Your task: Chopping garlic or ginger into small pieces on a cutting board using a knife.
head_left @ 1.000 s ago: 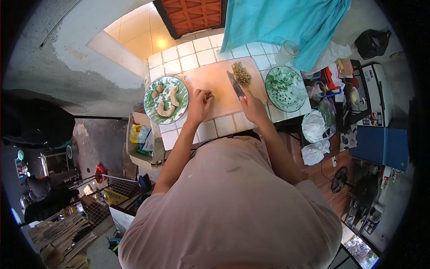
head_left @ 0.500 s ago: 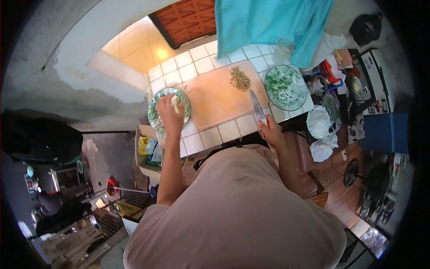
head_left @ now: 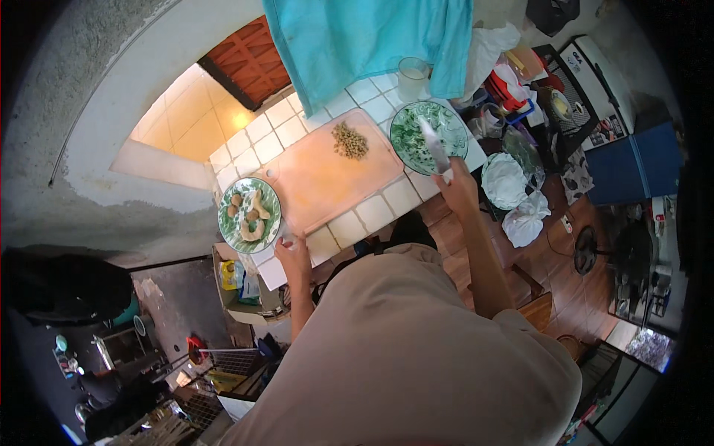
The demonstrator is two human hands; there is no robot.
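My right hand point(head_left: 459, 189) grips a knife point(head_left: 432, 143) by its handle. The blurred blade passes over the right-hand plate point(head_left: 463, 149), a green-patterned one with chopped green bits on it. Beside the table's front edge, my left hand point(head_left: 294, 256) is just off the near side of the left plate point(head_left: 277, 227); its fingers are slightly bent and apart, with nothing visible in them. That plate carries pale curved pieces point(head_left: 251, 230) and small brown round pieces point(head_left: 237, 200). Between the plates lies a pinkish cutting board point(head_left: 312, 186) with a pile of small chopped bits point(head_left: 349, 141) near its far edge.
A drinking glass point(head_left: 413, 78) stands behind the right plate, by a hanging turquoise cloth point(head_left: 372, 37). White plastic bags point(head_left: 526, 219) and a cluttered pile point(head_left: 513, 93) are to the right. Below the table's left end is an open cardboard box point(head_left: 253, 316).
My left hand has let go of the pale piece and drawn back from the left plate to the table edge. The knife has swung from the board over the right plate. My view has shifted.
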